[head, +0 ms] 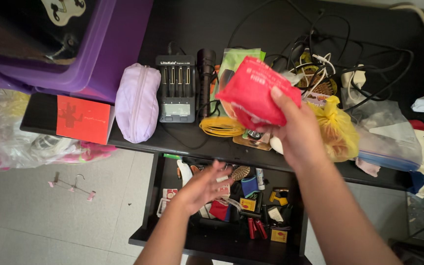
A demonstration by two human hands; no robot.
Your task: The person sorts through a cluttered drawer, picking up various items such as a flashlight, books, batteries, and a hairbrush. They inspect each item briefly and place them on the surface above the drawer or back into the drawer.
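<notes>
My right hand [295, 130] holds a soft red pouch [257, 91] up above the black desk [266, 24], fingers wrapped under and around it. Lower down, my left hand [203, 185] hovers open over an open black drawer [172, 235], palm turned up, fingers spread, holding nothing. The drawer is filled with several small items: batteries, small boxes, a brush and a red fabric piece. Just under the pouch lies a coil of yellow wire [221, 126].
On the desk sit a lilac zip pouch [137, 102], a black battery charger [175, 88], a black flashlight [205, 78], a yellow bag [337, 128], a clear zip bag [386, 137] and tangled cables [330, 54]. A purple bin [104, 49] and red card [83, 119] are left.
</notes>
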